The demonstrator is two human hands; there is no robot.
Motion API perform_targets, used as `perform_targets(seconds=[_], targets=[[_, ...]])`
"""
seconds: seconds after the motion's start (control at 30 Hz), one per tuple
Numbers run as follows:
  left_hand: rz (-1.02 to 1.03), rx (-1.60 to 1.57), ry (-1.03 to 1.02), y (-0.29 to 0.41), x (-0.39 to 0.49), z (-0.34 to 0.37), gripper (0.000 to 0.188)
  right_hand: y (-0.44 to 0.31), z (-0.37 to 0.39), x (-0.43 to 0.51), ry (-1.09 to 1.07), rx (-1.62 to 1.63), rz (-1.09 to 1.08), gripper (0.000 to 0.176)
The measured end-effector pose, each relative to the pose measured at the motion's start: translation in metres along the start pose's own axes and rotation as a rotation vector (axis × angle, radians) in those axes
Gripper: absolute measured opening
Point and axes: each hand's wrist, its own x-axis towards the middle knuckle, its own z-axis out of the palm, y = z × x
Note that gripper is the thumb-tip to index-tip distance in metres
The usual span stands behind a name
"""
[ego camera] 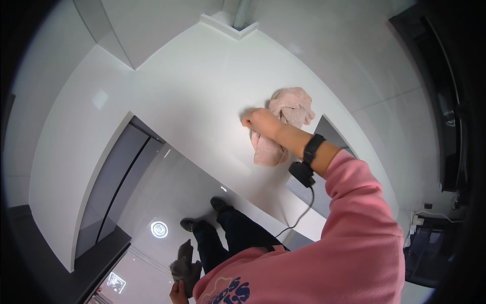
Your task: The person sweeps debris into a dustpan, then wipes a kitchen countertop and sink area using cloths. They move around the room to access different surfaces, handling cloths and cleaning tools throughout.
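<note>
My right hand (260,121) is over the white countertop (190,102), its fingers curled. A crumpled pink terry cloth (290,104) lies under and beside this hand and wrist, spreading out on both sides. Blur and the angle hide whether the fingers grip the cloth or only touch the counter beside it. Down by my legs, my left hand (180,292) holds a bunched grey cloth (186,266), pinched between thumb and fingers.
A black wrist strap (313,146) carries a small box (302,173) with a cable (309,207) running to my waist. The sink basin opening (319,193) lies beneath my right forearm. A pipe (242,15) rises from the far corner; a dark range hood (433,95) stands right.
</note>
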Motion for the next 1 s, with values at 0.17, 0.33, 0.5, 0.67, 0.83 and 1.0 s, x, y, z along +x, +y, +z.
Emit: perform_targets(seconds=[0.17,0.33,0.5,0.67,0.83,1.0], targets=[[-0.002,0.047,-0.018,0.002,0.001,0.001,0.046,0.016,-0.004,0.017,0.063,-0.160,0.100,0.007],[0.025,0.009,-0.009,-0.015,0.000,0.000,0.048,0.002,-0.007,0.006,-0.069,-0.156,0.019,0.012],[-0.001,0.164,-0.026,-0.006,-0.002,0.000,0.047,0.016,-0.016,0.024,-0.037,-0.250,0.053,0.016],[-0.002,0.115,0.007,-0.019,-0.003,0.003,0.047,-0.003,-0.008,0.009,-0.142,-0.123,0.010,0.004],[0.002,0.093,-0.027,0.006,-0.005,0.009,0.048,0.012,-0.008,0.019,-0.052,-0.180,0.061,0.006],[-0.004,0.054,-0.011,-0.005,-0.008,0.008,0.048,0.012,-0.006,0.016,-0.009,-0.113,-0.005,0.008]])
